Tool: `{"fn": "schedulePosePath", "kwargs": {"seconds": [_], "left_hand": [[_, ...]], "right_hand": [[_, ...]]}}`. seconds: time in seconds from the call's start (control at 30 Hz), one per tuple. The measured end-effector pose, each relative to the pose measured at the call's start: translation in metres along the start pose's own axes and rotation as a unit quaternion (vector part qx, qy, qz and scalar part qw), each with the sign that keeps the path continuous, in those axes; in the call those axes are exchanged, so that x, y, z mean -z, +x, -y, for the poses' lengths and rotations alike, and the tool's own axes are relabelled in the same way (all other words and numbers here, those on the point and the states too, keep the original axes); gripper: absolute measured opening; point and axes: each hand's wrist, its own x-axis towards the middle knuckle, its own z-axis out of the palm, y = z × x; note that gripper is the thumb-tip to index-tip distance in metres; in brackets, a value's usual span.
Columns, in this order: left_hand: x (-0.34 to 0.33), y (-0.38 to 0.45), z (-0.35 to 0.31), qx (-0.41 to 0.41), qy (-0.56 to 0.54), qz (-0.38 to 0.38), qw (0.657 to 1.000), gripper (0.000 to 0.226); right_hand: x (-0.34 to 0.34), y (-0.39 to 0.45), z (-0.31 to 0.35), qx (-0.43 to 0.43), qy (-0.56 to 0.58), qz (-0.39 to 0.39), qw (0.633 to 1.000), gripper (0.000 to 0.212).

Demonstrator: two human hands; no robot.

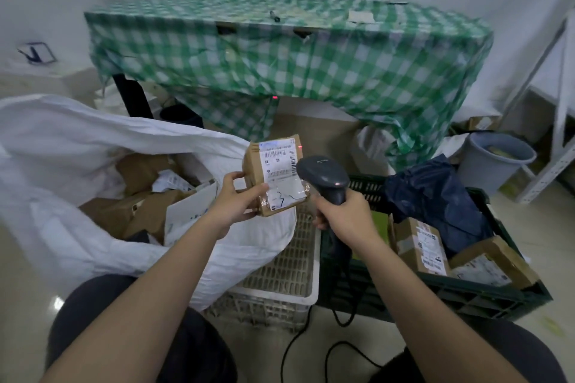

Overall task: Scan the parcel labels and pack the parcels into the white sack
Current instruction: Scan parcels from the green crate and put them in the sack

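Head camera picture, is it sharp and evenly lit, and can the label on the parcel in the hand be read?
Head view: soft even indoor light; wide-angle bending at the edges; slightly soft overall. The label on the parcel shows barcodes, but the print is too blurred to read. A glare spot lies on the floor at lower left.

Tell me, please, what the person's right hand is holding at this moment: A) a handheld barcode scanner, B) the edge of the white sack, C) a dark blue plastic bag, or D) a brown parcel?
A: the right hand grips the handle of the grey barcode scanner, aimed at the label of the brown parcel that the left hand holds.
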Motion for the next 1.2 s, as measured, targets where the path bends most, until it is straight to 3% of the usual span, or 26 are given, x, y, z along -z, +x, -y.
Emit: {"fn": "schedulePosePath", "kwargs": {"seconds": [0.2,0.67,0.8,0.97,1.03,1.13,1.17,1.2], "left_hand": [[0.010,-0.006,0.003,-0.006,-0.014,-0.007,1.000,0.058],[0.029,-0.011,0.002,-0.028,-0.031,-0.017,0.999,0.058],[0.048,-0.011,-0.001,-0.056,-0.033,-0.056,0.996,0.055],[0.109,-0.002,-0.005,-0.113,0.015,-0.161,0.980,0.073],[0.140,0.000,-0.007,-0.158,0.197,-0.220,0.942,0.077],[0.180,0.016,-0.004,-0.199,0.542,-0.275,0.769,0.073],[0.188,0.024,-0.003,-0.174,0.604,-0.270,0.729,0.071],[0.196,0.034,0.000,-0.124,0.640,-0.260,0.712,0.071]], "right_hand": [[-0.008,-0.019,0.009,0.015,-0.058,0.025,0.998,0.022],[-0.025,-0.025,0.023,0.007,-0.044,0.049,0.998,0.021],[-0.037,-0.019,0.029,0.005,-0.001,0.072,0.997,0.008],[-0.068,0.001,0.031,-0.014,0.038,0.067,0.997,0.008],[-0.084,0.011,0.029,-0.025,0.036,0.067,0.997,0.008],[-0.108,0.024,0.024,-0.046,0.047,0.068,0.996,0.010],[-0.113,0.027,0.023,-0.051,0.052,0.070,0.995,0.011],[-0.118,0.031,0.023,-0.055,0.056,0.075,0.994,0.011]]}}
